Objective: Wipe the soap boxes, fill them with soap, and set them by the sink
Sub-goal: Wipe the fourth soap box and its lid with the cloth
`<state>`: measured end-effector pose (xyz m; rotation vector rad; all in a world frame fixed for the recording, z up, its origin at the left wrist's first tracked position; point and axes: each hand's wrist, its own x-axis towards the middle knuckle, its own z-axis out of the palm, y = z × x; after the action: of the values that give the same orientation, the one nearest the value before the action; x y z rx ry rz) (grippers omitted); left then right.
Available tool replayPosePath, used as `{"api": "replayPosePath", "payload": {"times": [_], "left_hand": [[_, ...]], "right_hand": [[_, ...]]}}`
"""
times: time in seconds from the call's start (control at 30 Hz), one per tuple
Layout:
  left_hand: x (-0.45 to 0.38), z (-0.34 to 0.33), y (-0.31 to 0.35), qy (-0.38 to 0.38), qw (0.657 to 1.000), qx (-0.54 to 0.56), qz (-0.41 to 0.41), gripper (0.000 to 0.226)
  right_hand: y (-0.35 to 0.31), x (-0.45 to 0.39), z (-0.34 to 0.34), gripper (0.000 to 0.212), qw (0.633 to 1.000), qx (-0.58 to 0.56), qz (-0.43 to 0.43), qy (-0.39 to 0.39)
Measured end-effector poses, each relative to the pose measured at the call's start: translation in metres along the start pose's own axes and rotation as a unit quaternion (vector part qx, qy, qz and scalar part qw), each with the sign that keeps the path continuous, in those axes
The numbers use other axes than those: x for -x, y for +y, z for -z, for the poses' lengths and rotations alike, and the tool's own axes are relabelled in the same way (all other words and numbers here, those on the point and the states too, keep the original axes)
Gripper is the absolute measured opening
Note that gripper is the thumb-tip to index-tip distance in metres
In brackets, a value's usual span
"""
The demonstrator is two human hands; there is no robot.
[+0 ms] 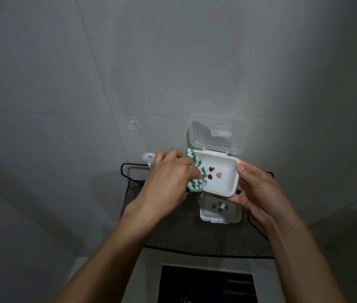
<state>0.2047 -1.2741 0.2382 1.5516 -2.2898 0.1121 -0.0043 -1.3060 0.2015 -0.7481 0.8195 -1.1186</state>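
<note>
A white soap box (221, 182) with heart-shaped drain holes is held up in front of the wall, its clear lid (216, 134) flipped open upward. My right hand (258, 193) grips the box from its right side and underneath. My left hand (168, 178) grips a green-and-white striped cloth (195, 171) and presses it against the box's left rim and inner edge. A second white soap box (219, 211) with drain holes rests on the black mesh shelf (195, 235) just below the held one.
The black wire-mesh shelf is mounted on a grey tiled wall (85, 84). A small white hook (148, 158) sits on the wall at the shelf's left rear corner. Below the shelf lies a dark rectangular opening (206, 285).
</note>
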Motion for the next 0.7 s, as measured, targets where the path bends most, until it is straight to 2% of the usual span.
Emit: {"api": "replayPosePath", "payload": {"times": [0.1,0.3,0.43,0.57,0.7], "left_hand": [[0.002,-0.007,0.008,0.011,1.000,0.003,0.007,0.036],[0.002,-0.016,0.019,-0.025,0.998,0.055,-0.022,0.042],[0.004,-0.017,0.007,-0.013,0.999,0.029,-0.025,0.038],[0.007,-0.020,-0.006,-0.019,1.000,0.007,0.001,0.032],[0.010,-0.028,-0.003,0.046,0.997,0.006,0.065,0.035]], "right_hand": [[0.006,-0.001,-0.006,0.031,1.000,-0.004,-0.008,0.020],[0.011,-0.001,-0.009,0.029,0.999,0.015,-0.011,0.026],[0.011,-0.001,-0.001,0.027,0.999,0.039,-0.002,0.023],[0.015,-0.002,0.002,0.025,0.998,0.043,-0.017,0.033],[0.016,-0.004,0.000,0.021,0.998,0.027,-0.033,0.049]]}}
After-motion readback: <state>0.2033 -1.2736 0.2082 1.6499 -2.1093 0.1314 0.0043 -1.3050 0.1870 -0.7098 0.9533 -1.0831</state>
